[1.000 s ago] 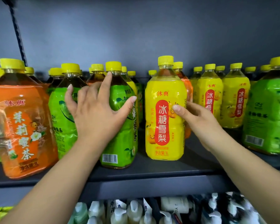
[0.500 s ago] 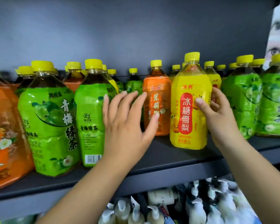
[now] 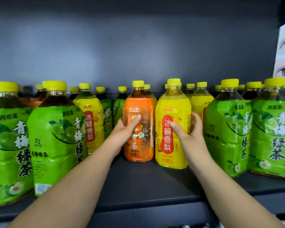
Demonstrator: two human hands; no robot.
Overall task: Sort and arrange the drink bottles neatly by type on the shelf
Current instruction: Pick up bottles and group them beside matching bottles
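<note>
Bottles with yellow caps point(image 3: 173, 81) fill a dark shelf point(image 3: 146, 183) from the left edge of the frame to the right, in front of a dark back panel point(image 3: 138, 46). Two bare arms reach up from the bottom of the frame to the middle of the row.

The left hand point(image 3: 125, 129) grips an orange bottle point(image 3: 139, 102) at centre frame. Its thumb lies across the front of the label and its fingers point(image 3: 119, 122) curl round the bottle's left side. The right hand point(image 3: 190, 134) grips a yellow bottle point(image 3: 171, 102) with a red oval label. Its thumb presses on that label and its fingers curl round the bottle's right side. Both bottles are upright, just beside each other, with their bases down at the shelf board. The orange one sits a little further back and looks slightly blurred.

At the left of the frame two large green bottles point(image 3: 56, 137) stand at the front edge, with a second yellow bottle point(image 3: 90, 122) just behind them. At the right stand two more green ones point(image 3: 227, 129), and a third yellow bottle point(image 3: 199, 102) shows behind the right hand. Smaller green bottles and more caps line the back row, too small to tell apart.
</note>
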